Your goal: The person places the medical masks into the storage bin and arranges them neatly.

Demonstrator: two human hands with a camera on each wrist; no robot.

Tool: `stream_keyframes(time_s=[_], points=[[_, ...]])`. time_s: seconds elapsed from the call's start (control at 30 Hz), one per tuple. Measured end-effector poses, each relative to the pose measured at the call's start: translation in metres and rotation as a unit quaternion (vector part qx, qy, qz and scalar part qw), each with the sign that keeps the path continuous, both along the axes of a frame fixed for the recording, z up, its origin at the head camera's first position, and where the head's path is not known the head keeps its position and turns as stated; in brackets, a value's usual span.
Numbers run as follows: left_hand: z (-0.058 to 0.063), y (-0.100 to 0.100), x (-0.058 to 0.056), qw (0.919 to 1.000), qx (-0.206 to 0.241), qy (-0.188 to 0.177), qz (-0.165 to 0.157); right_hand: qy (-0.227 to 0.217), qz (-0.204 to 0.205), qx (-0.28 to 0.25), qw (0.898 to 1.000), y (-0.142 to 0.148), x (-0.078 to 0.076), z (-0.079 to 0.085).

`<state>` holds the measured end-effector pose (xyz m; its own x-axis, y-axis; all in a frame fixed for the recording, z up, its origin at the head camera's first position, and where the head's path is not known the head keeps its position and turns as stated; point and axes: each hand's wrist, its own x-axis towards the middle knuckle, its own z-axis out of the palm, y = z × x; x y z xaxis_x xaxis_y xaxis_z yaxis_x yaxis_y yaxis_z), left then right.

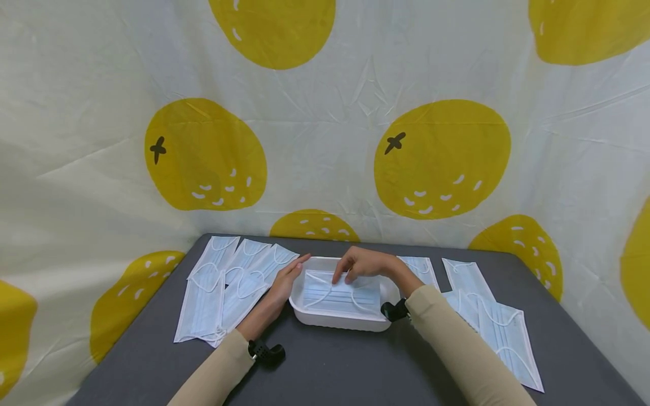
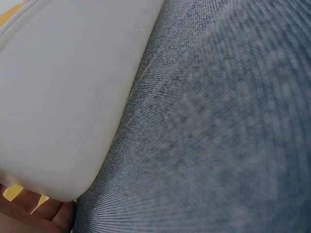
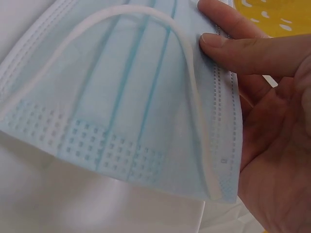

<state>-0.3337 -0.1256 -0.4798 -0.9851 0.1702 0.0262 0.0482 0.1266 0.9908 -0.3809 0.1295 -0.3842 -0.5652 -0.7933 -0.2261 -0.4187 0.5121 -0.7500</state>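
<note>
A white plastic tub (image 1: 345, 325) stands near the middle of the dark table. Inside it shows a light-blue pleated face mask (image 1: 315, 293), its white ear loops lying over the front. My right hand (image 1: 368, 264) reaches over the far side of the tub and grips the mask at its upper edge. In the right wrist view the thumb (image 3: 252, 52) lies on the mask's (image 3: 126, 92) front, with other fingers behind it. My left hand (image 1: 285, 285) rests along the tub's left end, fingers extended. The left wrist view shows its fingers (image 2: 46, 212) beside the tub's (image 2: 63, 97) end wall.
Several overlapping face masks (image 1: 203, 304) lie on the table left of the tub. More masks (image 1: 513, 332) lie at the right, partly under the right forearm, with another mask (image 1: 421, 269) behind the right wrist. A white curtain (image 1: 315, 158) with yellow fruit hangs behind the table (image 1: 325, 366).
</note>
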Motion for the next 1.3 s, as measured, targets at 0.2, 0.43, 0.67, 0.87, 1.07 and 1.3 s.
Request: stream_keyframes(time_s=[0.2,0.43,0.67,0.87,1.07,1.3], points=[[0.000,0.000,-0.001,1.0000,-0.001,-0.007,0.001,-0.006,0.004,-0.006,1.000,-0.002,-0.001,-0.003],[-0.001,0.001,0.000,1.0000,-0.003,-0.008,0.002,-0.015,0.004,-0.006,1.000,-0.003,-0.003,-0.008],[-0.002,0.002,0.000,1.0000,0.000,-0.008,0.002,-0.021,-0.008,-0.002,1.000,-0.003,-0.001,-0.010],[-0.002,0.002,0.000,1.0000,0.002,-0.006,0.002,-0.025,-0.009,-0.006,1.000,-0.003,0.000,-0.011],[-0.003,0.001,0.000,1.0000,0.002,-0.006,-0.001,-0.020,-0.012,-0.003,1.000,-0.004,-0.003,-0.015],[-0.002,0.002,0.001,1.0000,-0.001,0.001,0.000,-0.025,-0.019,0.002,1.000,-0.005,-0.004,-0.016]])
